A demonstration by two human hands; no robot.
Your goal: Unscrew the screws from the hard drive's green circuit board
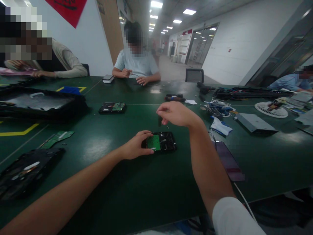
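Note:
A black hard drive (167, 141) with a green circuit board lies on the green table in front of me. My left hand (137, 145) grips its left end, thumb on the near edge and fingers on the far edge. Above the drive's far side, my right hand (174, 114) is raised with the fingers pinched together. A dark, blurred strip shows below those fingertips; whether they hold it I cannot make out. Tiny bright bits, perhaps screws, lie just past the drive. Another hard drive (112, 107) with its board showing rests farther back to the left.
At left are a black dismantled unit (31, 169), a green circuit board (57, 138) and a large black frame (41, 104). A phone (230, 161), glove (220, 126), cable bundle (218, 107) and grey metal box (255, 123) lie right. Several people sit around the table.

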